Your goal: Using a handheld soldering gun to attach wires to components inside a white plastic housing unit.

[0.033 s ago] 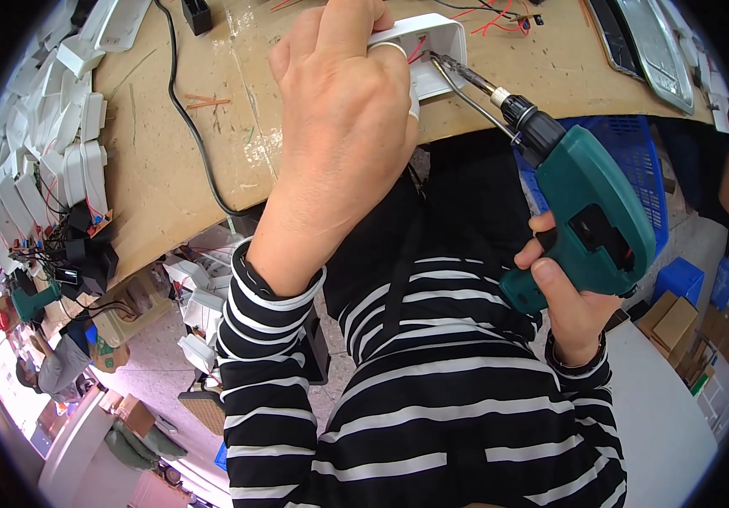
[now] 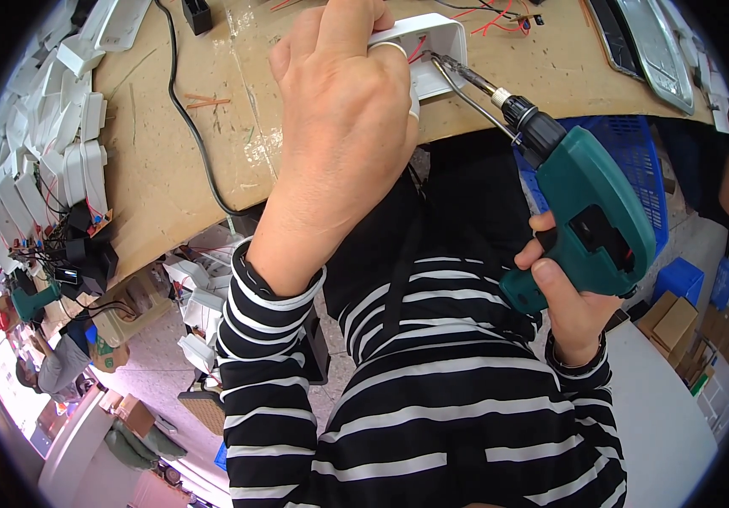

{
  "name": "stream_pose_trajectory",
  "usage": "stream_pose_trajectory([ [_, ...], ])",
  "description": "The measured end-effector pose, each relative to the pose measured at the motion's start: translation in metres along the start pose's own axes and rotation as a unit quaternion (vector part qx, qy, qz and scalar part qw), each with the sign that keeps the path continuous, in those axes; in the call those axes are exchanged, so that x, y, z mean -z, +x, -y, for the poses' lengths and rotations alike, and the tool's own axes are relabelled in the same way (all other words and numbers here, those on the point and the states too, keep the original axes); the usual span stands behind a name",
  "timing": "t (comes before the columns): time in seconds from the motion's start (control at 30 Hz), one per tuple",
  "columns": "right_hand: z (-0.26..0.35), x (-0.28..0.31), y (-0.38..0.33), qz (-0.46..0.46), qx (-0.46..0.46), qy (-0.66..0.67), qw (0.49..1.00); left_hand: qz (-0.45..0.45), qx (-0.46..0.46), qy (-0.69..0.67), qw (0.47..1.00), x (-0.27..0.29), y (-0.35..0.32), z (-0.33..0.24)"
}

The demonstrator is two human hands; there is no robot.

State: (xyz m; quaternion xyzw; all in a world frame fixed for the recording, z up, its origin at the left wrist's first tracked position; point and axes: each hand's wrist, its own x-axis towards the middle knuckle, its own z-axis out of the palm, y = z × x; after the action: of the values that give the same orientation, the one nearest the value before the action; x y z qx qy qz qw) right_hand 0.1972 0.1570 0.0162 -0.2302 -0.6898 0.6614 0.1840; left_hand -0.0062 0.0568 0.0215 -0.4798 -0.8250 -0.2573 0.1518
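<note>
My left hand (image 2: pixel 343 114) is closed round a white plastic housing (image 2: pixel 449 80) near the table's front edge; its fingertips are mostly hidden behind the hand. Inside the housing a thin red wire (image 2: pixel 417 51) shows. A green soldering gun (image 2: pixel 597 199) is gripped by my right hand (image 2: pixel 574 309), with fingers wrapped round its handle near the trigger. Its hot tip and a thin curved metal feed tube beside it reach into the housing's open side. Whether the tip touches the wire I cannot tell.
A brown-topped table (image 2: pixel 148 186) bears a black cable (image 2: pixel 195 127) and loose red and black wires (image 2: pixel 500 19). White housings (image 2: pixel 34 190) are piled along the left, and metal-edged panels (image 2: pixel 648 51) lie at the far right. Below the table edge stands a blue crate (image 2: pixel 648 182).
</note>
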Motion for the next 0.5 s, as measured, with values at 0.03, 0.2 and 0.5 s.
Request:
stream_pose_trajectory([
  [0.03, 0.0, 0.0, 0.0, 0.0, 0.0, 0.0, 1.0, 0.006, -0.013, 0.017, 1.0, 0.0, 0.0, 0.001],
  [0.2, 0.0, 0.002, -0.001, 0.006, 0.013, -0.007, 1.0, -0.005, -0.011, 0.006, 1.0, 0.0, 0.001, -0.001],
  [0.5, 0.001, 0.0, 0.0, -0.009, -0.009, 0.005, 1.0, 0.014, 0.004, -0.019, 1.0, 0.001, 0.001, -0.001],
])
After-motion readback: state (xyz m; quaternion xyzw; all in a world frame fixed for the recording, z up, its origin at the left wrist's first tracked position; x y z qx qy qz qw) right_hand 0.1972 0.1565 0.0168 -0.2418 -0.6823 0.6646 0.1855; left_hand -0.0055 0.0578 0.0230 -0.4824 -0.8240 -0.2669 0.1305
